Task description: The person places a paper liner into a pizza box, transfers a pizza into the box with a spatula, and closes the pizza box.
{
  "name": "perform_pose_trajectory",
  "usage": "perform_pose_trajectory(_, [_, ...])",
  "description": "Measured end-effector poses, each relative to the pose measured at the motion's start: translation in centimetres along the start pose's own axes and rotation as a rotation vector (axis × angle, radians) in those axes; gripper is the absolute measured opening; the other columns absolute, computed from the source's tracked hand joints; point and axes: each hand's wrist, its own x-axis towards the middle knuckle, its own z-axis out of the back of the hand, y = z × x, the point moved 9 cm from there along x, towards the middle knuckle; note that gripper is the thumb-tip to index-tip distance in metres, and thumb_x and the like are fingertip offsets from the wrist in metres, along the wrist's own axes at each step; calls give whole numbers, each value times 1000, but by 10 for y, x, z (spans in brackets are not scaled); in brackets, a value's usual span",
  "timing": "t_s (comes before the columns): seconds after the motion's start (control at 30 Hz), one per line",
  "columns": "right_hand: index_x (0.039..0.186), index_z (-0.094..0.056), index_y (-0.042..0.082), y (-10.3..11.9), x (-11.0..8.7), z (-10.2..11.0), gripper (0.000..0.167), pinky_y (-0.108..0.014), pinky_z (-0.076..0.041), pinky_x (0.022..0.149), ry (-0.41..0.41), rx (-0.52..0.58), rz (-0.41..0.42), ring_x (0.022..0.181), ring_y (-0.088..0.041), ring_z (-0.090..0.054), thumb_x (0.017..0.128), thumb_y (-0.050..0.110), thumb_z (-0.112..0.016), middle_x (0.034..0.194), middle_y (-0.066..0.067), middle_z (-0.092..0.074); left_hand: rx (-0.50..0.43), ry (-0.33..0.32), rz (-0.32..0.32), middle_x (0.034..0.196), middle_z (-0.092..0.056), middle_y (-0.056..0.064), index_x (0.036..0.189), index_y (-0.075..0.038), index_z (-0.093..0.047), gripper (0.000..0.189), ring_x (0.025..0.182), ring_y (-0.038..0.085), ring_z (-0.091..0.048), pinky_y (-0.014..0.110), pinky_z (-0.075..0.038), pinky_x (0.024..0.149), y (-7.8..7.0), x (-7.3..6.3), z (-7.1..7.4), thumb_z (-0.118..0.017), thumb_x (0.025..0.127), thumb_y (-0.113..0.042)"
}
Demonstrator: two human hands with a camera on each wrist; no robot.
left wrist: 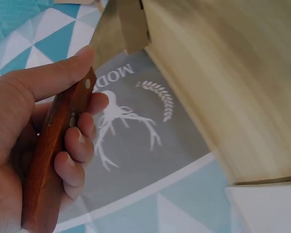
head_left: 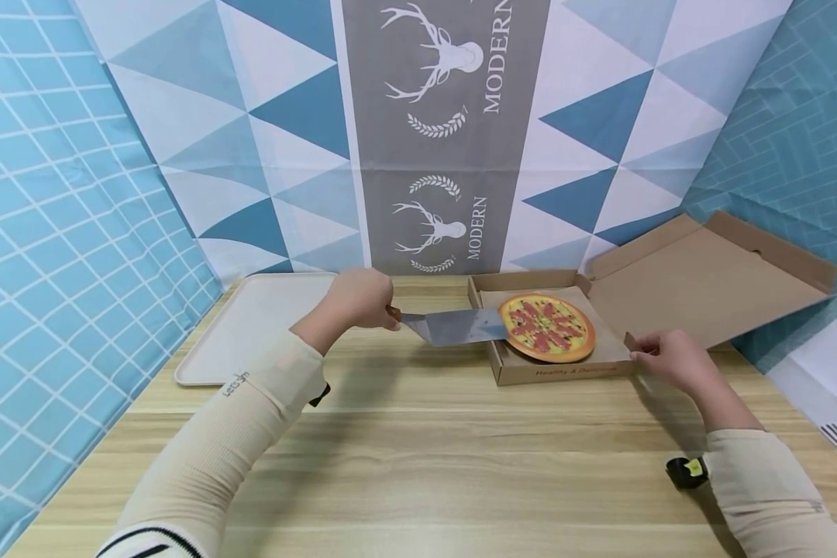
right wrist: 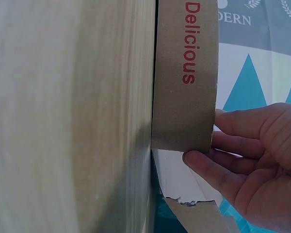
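Note:
My left hand grips the wooden handle of a metal spatula, fingers wrapped round it. The spatula's broad flat blade reaches right over the box's left wall, its tip at the left edge of the pizza. This round pizza, topped with red strips, lies on paper inside an open cardboard pizza box. With thumb and fingers, my right hand pinches the box's front right corner. In the right wrist view, that corner of the box wall shows beside red lettering.
The box's lid is folded back to the right, leaning near the side wall. A pale rectangular tray lies at the table's back left, partly behind my left arm. Patterned cloth hangs behind the wooden table.

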Motion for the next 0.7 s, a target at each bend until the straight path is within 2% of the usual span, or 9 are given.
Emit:
perform_pose_trajectory(0.13, [111,-63,-16,1,0,0,33,-51,-53,71,6,-2,-1,88,-41,-63,93,12,-63,100,-30,-66,-60,-24,6,59,-58,-11,57,-25,-64,32,57,11,-49,32,-42,49,6,-5,-10,-78,79,-43])
perform_pose_trajectory(0.27, [112,-63,-16,1,0,1,34,-52,-53,72,8,-2,-6,90,-42,-63,93,13,-63,102,-31,-65,-118,-49,51,52,-48,-10,51,-22,-57,41,54,12,-43,32,-37,47,15,-12,-17,-78,80,-42])
perform_pose_trajectory(0.4, [113,-62,-16,0,0,1,35,-52,-53,73,15,-2,-10,90,-43,-62,94,13,-63,102,-31,-65,-137,-76,103,51,-43,-8,51,-21,-49,47,53,13,-41,33,-35,47,24,-21,-22,-76,81,-42])
perform_pose_trajectory(0.53, [111,-62,-17,2,1,0,34,-53,-53,73,18,-4,-7,89,-42,-63,93,12,-63,101,-30,-65,-153,-89,161,52,-47,-6,51,-20,-51,46,53,15,-43,33,-36,46,35,-31,-30,-75,83,-43])
perform_pose_trajectory(0.7, [111,-62,-16,1,0,0,34,-52,-53,72,21,2,-15,89,-41,-62,93,13,-63,101,-31,-65,-160,-90,236,52,-52,-3,54,-19,-60,42,51,17,-46,34,-36,44,50,-42,-37,-74,83,-46])
